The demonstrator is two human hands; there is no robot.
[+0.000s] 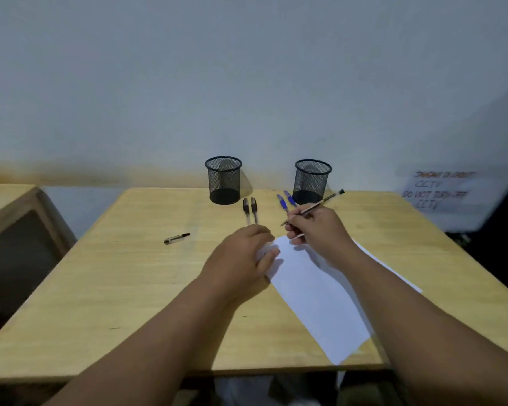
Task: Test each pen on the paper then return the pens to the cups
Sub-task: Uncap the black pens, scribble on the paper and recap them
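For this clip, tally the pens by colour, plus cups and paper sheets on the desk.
Black-capped clear pens lying between the cups: 2
Blue-capped pens by the right-hand cup: 2
Slim pen with a black end, gripped in the right hand: 1
Short pen with a black end, lying alone: 1
Black wire-mesh cups: 2
White paper sheet: 1
Total: 9

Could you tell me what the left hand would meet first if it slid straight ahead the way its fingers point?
Probably the two black pens lying side by side just beyond the left hand; behind them stands the left cup. The fingertips look almost at the pens, though depth is unclear.
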